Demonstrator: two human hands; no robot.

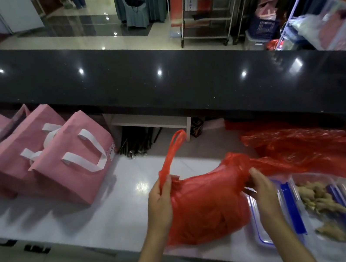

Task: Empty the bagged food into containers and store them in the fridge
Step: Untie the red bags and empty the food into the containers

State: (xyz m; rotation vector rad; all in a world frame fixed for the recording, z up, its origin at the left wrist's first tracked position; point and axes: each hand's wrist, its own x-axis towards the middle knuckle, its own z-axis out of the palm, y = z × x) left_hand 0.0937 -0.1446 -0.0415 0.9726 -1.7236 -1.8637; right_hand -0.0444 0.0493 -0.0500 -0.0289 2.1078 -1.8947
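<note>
1. Head view: a red plastic bag (205, 205) rested on the white worktop (103, 213), bulging with contents that could not be made out.
2. The left hand (160, 204) pinched the bag's left handle, whose loop stood up above the fingers.
3. The right hand (262, 191) gripped the gathered plastic at the bag's right side; the hands sat apart, the bag between them.
4. Just right of the bag lay clear containers (331, 207) with blue clasps, holding pale food pieces.
5. A crumpled red bag (295, 144) lay behind them.
6. Pink paper bags (41, 157) with white handles stood at the left.
</note>
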